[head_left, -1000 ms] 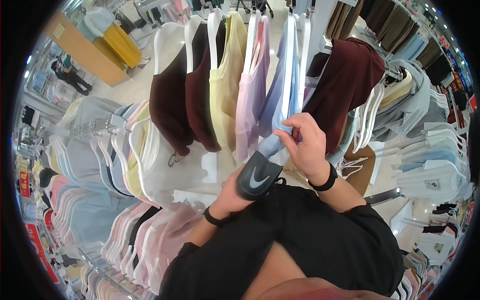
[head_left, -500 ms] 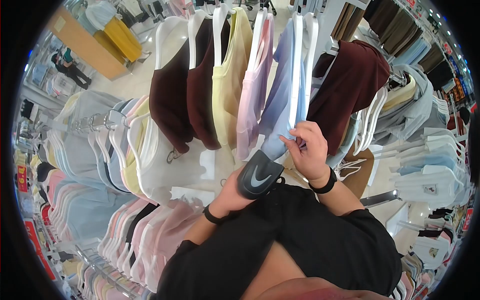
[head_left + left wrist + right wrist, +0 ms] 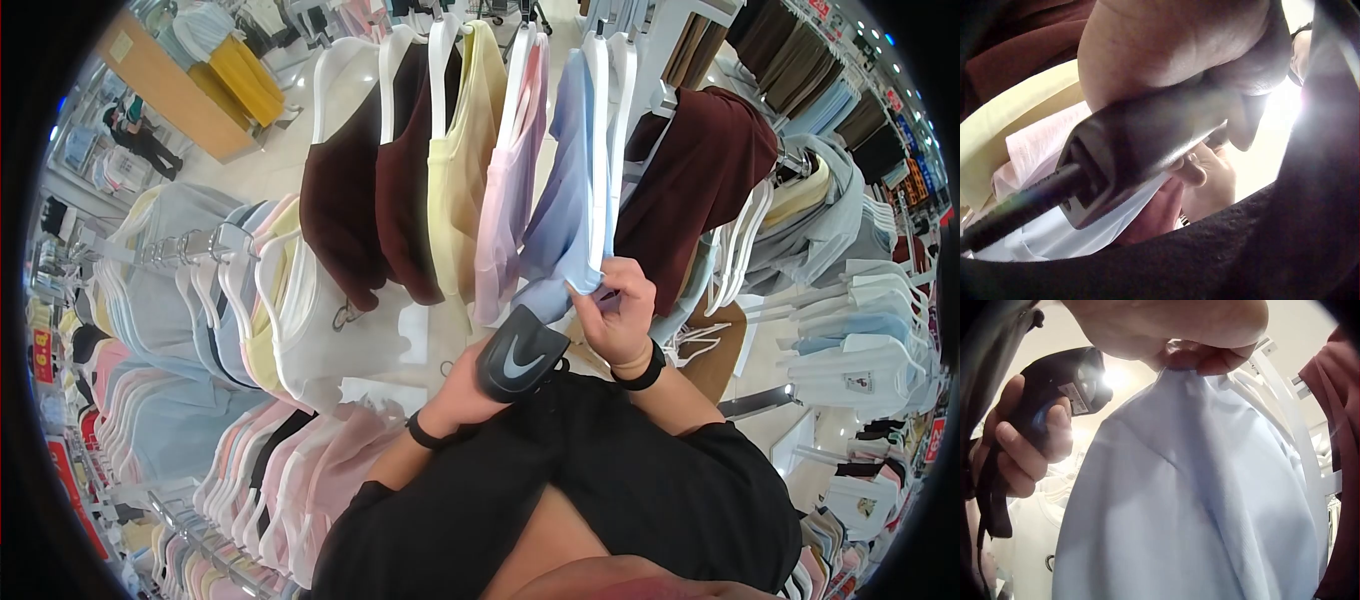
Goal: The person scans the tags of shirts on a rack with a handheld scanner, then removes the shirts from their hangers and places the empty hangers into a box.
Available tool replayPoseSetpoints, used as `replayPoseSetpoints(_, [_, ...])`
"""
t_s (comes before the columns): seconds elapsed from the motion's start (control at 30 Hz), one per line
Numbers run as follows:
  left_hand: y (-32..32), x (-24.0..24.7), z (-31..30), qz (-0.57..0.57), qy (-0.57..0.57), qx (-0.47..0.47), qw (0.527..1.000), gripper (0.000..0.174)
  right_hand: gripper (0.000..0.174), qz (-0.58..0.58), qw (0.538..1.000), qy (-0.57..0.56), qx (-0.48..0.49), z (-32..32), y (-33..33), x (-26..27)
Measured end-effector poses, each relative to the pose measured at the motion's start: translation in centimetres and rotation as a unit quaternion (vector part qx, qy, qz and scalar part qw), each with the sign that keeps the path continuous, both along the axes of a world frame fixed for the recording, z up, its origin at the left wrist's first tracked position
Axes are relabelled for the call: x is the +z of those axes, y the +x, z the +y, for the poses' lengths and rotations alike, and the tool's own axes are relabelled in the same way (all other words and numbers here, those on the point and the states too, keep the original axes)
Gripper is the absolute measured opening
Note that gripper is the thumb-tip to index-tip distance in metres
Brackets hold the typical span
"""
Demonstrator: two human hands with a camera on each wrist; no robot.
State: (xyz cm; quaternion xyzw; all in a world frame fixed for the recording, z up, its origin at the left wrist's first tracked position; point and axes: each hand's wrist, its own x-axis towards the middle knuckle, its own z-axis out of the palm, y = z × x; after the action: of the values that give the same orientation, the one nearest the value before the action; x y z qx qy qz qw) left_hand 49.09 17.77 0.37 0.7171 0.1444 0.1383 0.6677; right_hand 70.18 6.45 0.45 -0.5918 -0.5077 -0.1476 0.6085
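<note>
Since the earlier frame, the right hand had moved slightly nearer the person, and the gathered edge of the blue top had come with it. The scanner had barely shifted.

Nearest was the person's black clothing. Just beyond it, the left hand was clamped on the scanner, fingers wrapped round its handle, with a cord running from the handle's end. The scanner lay close to the lower part of the blue top, its lamp lit. The right hand was clamped on the blue top, pinching its cloth between thumb and fingers, to the right of the scanner. Each wrist wore a black band.

The blue top hung from a white hanger, between a pink top on its left and a dark red cloth on its right. Farther left along that row hung a pale yellow top and two dark red tops. Rows of pale clothes stood at the left. At the far left were a yellow skirt and another person in dark trousers.
</note>
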Motion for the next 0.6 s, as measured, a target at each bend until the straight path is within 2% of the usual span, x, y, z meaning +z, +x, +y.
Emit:
replayPoseSetpoints(0.03, [0.0,0.0,0.0,0.003,0.000,-0.001,1.000,0.057,0.041,0.063,0.998,0.011,0.018,0.1,-0.3,-0.1])
replayPoseSetpoints(0.13, [0.1,-0.3,0.2,0.010,-0.002,-0.015,1.000,0.058,0.050,0.012,0.999,-0.034,0.023,-0.5,0.0,0.5])
replayPoseSetpoints(0.33, [0.3,-0.1,0.0,-0.008,-0.018,-0.022,1.000,0.056,0.046,-0.007,1.000,0.022,-0.018,-0.2,0.3,0.0])
replayPoseSetpoints(0.43, [0.2,-0.4,0.0,0.000,-0.012,-0.028,1.000,0.056,0.041,-0.002,1.000,0.012,0.005,-0.5,0.1,0.5])
replayPoseSetpoints(0.53, [0.2,-0.6,0.1,-0.006,0.004,-0.037,0.999,0.056,0.041,-0.050,0.999,-0.019,0.001,-0.8,0.3,1.2])
replayPoseSetpoints(0.6, [0.2,-0.6,0.1,-0.011,-0.003,-0.034,0.999,0.056,0.041,-0.111,0.994,-0.001,-0.011,-0.8,0.7,1.3])
